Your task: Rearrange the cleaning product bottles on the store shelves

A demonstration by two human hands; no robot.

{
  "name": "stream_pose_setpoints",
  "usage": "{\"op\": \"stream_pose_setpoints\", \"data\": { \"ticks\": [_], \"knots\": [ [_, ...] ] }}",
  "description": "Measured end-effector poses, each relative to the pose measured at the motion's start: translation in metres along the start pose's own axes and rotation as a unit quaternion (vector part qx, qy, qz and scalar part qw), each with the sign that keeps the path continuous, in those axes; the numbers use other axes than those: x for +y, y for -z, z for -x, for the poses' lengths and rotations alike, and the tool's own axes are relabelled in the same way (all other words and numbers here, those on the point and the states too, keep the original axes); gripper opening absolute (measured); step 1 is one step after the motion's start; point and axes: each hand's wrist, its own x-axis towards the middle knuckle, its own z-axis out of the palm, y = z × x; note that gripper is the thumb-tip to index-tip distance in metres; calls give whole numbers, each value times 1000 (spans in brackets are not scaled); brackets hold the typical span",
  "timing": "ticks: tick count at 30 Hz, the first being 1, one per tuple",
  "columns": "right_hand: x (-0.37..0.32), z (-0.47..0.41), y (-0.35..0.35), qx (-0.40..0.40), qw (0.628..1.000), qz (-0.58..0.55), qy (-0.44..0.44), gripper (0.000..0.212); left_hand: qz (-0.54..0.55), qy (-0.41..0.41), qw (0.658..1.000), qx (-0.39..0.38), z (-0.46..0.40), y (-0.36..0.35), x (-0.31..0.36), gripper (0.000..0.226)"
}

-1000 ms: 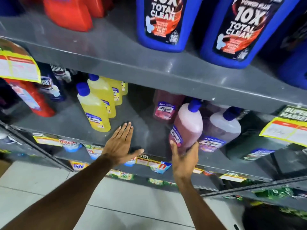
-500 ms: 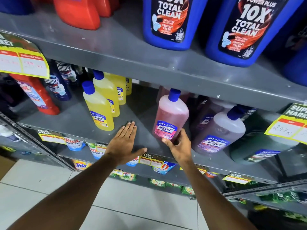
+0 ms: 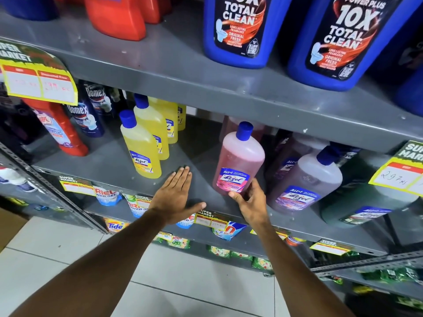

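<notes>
A pink Lizol bottle (image 3: 239, 160) with a blue cap stands almost upright on the grey middle shelf (image 3: 196, 156). My right hand (image 3: 250, 202) grips its base from the front right. My left hand (image 3: 176, 195) lies flat and open, palm down, on the shelf's front part, between the pink bottle and a row of yellow Lizol bottles (image 3: 140, 145). A purple Lizol bottle (image 3: 304, 179) leans just right of the pink one, with more bottles behind it in shadow.
Big blue toilet cleaner jugs (image 3: 238, 30) and red jugs (image 3: 116, 17) fill the upper shelf. Dark Domex bottles (image 3: 85, 117) and a red bottle (image 3: 60, 131) stand at left. A dark green bottle (image 3: 357, 209) lies right. Yellow price tags (image 3: 39, 83) hang from shelf edges. Detergent pouches sit below.
My right hand has brought the pink bottle from its tilt beside the purple one leftward and stood it upright on the shelf. My left hand has stayed flat on the shelf.
</notes>
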Motion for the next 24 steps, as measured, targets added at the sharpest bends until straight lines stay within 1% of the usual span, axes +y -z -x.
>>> {"op": "stream_pose_setpoints", "data": {
  "ticks": [8,13,15,16,18,20,22,24],
  "knots": [
    [1,-1,-1,-4,1000,12,4,61,10,-2,1000,-3,0,1,0,123],
    [-2,-1,1,-8,1000,10,-1,62,2,1,1000,-30,-3,5,0,120],
    [-6,1,5,-10,1000,0,5,70,1,2,999,-37,-2,9,2,117],
    [-10,4,7,-8,1000,-8,5,80,3,0,999,-35,1,12,4,115],
    [-20,14,10,12,999,-30,10,101,4,-16,1000,-13,10,20,9,112],
    [-35,30,11,57,998,-16,28,109,-8,-35,999,21,22,33,15,109],
    [-53,50,12,93,994,22,50,105,-16,-47,998,43,36,52,21,106],
    [-71,68,13,123,986,55,102,93,-23,-49,996,64,52,75,25,104]
  ]
}}
